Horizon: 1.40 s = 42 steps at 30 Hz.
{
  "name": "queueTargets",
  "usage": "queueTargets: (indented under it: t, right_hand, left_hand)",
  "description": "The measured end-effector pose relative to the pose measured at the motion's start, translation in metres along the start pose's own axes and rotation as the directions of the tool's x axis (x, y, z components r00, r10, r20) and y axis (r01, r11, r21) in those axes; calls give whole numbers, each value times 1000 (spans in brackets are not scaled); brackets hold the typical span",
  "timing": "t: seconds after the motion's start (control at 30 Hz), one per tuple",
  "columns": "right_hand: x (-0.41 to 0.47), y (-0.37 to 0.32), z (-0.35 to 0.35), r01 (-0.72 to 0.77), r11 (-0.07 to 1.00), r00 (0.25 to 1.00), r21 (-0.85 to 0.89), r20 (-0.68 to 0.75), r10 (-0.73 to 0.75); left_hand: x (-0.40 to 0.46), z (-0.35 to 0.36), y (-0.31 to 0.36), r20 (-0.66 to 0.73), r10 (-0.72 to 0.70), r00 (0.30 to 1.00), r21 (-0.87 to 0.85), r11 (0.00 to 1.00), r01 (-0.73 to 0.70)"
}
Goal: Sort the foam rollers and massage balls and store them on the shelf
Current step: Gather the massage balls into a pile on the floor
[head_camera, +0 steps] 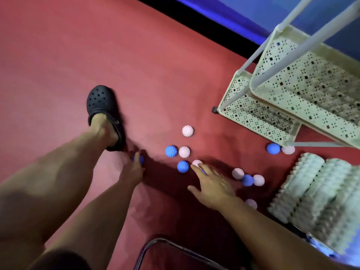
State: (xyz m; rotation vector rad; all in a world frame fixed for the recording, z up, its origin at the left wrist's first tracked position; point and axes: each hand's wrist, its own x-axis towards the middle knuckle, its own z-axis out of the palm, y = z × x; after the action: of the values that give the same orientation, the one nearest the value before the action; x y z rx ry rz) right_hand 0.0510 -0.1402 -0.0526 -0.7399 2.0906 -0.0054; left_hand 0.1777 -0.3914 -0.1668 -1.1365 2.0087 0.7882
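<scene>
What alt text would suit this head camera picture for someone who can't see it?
A person bends over a red floor, left hand on a blue ball, right hand reaching among scattered blue and pink spiky balls. Pale foam rollers and a cream shelf stand at right.

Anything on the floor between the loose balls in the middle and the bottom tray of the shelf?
Nothing visible. The carpet between the top pink ball and the shelf's bottom tray is bare. The foam rollers lie off to the side.

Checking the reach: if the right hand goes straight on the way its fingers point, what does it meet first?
Probably the pink ball at the right hand's fingers, with a blue ball just beside; blur hides contact.
</scene>
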Motion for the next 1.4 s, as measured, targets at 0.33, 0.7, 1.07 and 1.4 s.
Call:
queueTargets:
  t: [0.33,0.7,1.07,1.4]
  right_hand:
    - [-5,5,-4,-40,992,999,122,-22,43]
    - [-124,44,-2,-28,898,959,440,-242,148]
    - [-154,104,68,-163,740,917,652,-177,358]
    - [-55,156,109,-338,386,779,859,25,626]
  left_hand:
    - [-18,1,54,-24,151,988,-242,958,-153]
    - [-184,10,165,360,434,826,-516,830,-211]
    - [-209,89,187,459,508,729,-304,861,-408]
    - [-118,104,128,-98,271,958,-124,951,-282]
